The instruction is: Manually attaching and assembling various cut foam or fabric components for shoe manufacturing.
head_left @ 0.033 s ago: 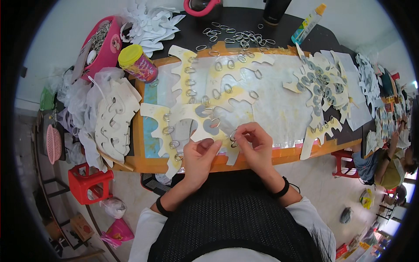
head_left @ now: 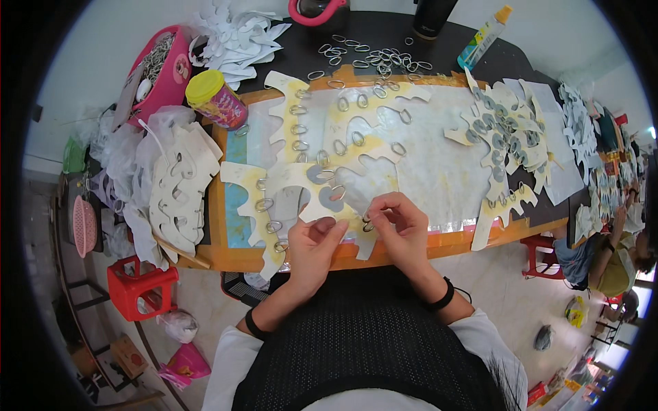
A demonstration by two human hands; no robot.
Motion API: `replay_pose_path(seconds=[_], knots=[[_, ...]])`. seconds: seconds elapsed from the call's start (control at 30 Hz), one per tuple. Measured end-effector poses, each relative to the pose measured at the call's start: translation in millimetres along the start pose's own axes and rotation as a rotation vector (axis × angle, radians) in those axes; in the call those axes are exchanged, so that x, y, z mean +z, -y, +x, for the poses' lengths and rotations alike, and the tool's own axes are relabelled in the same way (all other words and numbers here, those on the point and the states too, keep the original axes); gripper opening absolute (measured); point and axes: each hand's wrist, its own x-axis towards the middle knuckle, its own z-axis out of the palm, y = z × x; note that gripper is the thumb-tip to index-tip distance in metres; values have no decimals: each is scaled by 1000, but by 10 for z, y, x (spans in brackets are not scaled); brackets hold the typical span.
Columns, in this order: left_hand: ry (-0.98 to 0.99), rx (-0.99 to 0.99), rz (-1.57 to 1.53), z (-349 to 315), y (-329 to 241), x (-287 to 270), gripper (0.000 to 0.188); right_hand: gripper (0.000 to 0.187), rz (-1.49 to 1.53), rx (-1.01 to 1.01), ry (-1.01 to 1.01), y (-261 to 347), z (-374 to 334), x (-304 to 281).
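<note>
Between my hands lies a cream cut-out piece (head_left: 314,209) with scalloped edges, grey round patches and yellowish glue along it. My left hand (head_left: 314,255) pinches its near edge with thumb and fingers. My right hand (head_left: 402,229) is closed in a pinch on a small oval metal ring (head_left: 369,225) at the piece's right end; the fingertips partly cover it. Left of my hands lies a cream strip (head_left: 240,176) with several rings along its notched side. Beyond, another cream strip (head_left: 277,83) and a branching cream piece (head_left: 356,113) also carry metal rings.
Loose oval rings (head_left: 387,56) lie at the table's back. A pink basket (head_left: 179,65), a yellow-lidded canister (head_left: 229,109) and stacked cream cut-outs (head_left: 181,205) stand left. Grey-patched pieces (head_left: 507,137) are heaped right, a glue bottle (head_left: 483,40) behind. Another person (head_left: 617,270) sits far right.
</note>
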Motion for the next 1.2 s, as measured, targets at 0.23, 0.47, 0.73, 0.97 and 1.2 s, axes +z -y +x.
replay_pose_path(seconds=[0.23, 0.47, 0.73, 0.97, 1.2], knots=[[-23, -46, -41, -26, -12, 34, 32, 13, 48, -6, 71, 0, 26, 18], [-9, 54, -39, -13, 17, 38, 33, 17, 2, -2, 46, 28, 24, 56], [-21, 23, -14, -61, -4, 52, 32, 16, -18, 68, 22, 3, -4, 66], [81, -36, -22, -181, 110, -49, 60, 10, -52, 123, 203, 143, 34, -85], [587, -537, -43, -376, -81, -401, 33, 10, -631, -205, 337, 218, 147, -350]])
